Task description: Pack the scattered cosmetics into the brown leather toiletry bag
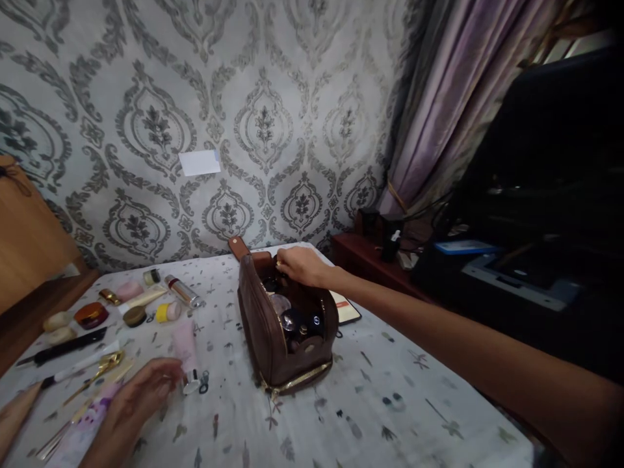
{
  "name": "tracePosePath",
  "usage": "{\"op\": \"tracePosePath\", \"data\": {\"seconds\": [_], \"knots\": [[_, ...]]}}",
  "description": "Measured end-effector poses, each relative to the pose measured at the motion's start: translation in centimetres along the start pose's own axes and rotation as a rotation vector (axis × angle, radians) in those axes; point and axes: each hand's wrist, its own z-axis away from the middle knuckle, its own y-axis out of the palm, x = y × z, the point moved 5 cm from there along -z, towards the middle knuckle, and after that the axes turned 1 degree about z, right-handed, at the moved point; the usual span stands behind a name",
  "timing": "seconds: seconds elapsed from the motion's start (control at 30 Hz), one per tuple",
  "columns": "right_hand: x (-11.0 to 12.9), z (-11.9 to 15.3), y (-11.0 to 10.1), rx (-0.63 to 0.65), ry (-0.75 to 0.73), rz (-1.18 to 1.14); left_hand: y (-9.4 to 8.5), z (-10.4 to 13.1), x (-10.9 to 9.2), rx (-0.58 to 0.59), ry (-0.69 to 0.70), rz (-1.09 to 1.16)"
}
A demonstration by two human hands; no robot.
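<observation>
A brown leather pouch (256, 331) stands unzipped on the patterned cloth, with round containers and dark items inside. My right hand (299, 265) reaches over its far rim, fingers bent down at the opening; whatever they may hold is hidden. To the left, my left hand (146, 393) hovers low over the cloth, fingers apart and holding nothing. Its fingertips are beside a pink tube (185, 344) with a silver cap. Under and beside the left wrist lies a purple-and-white item (92, 416).
Left of the pouch lie a clear cylinder (184, 292), a yellow-banded jar (168, 312), a red-brown jar (91, 315), a black pen-like item (71, 346) and several other cosmetics. A notebook (347, 309) lies behind the pouch's right side. Patterned wallpaper rises behind.
</observation>
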Motion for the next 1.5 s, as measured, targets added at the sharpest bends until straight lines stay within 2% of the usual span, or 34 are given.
{"op": "tracePosePath", "data": {"seconds": [0.4, 0.63, 0.87, 0.93, 1.1, 1.3, 1.5], "knots": [[2.2, -0.3, 1.1, 0.269, -0.263, 0.224, 0.3, -0.3, 1.3, 0.095, -0.049, -0.026], [2.3, -1.1, 2.5, 0.351, -0.344, 0.273, 1.2, -0.1, 0.7, 0.159, -0.062, -0.037], [2.6, -1.1, 3.5, 0.340, -0.377, 0.316, 2.8, 1.2, -0.9, 0.047, 0.006, -0.012], [2.9, -1.1, 3.6, 0.341, -0.391, 0.321, 3.0, 1.2, -1.0, 0.049, 0.009, -0.010], [3.5, -1.4, 3.8, 0.350, -0.426, 0.321, 3.2, 0.9, -0.8, 0.073, 0.021, 0.026], [3.7, -2.0, 4.2, 0.351, -0.391, 0.327, 2.8, 0.9, -0.6, 0.112, 0.038, 0.051], [3.1, -2.0, 4.4, 0.333, -0.392, 0.332, 2.7, 0.6, -0.7, 0.264, 0.074, -0.028]]}}
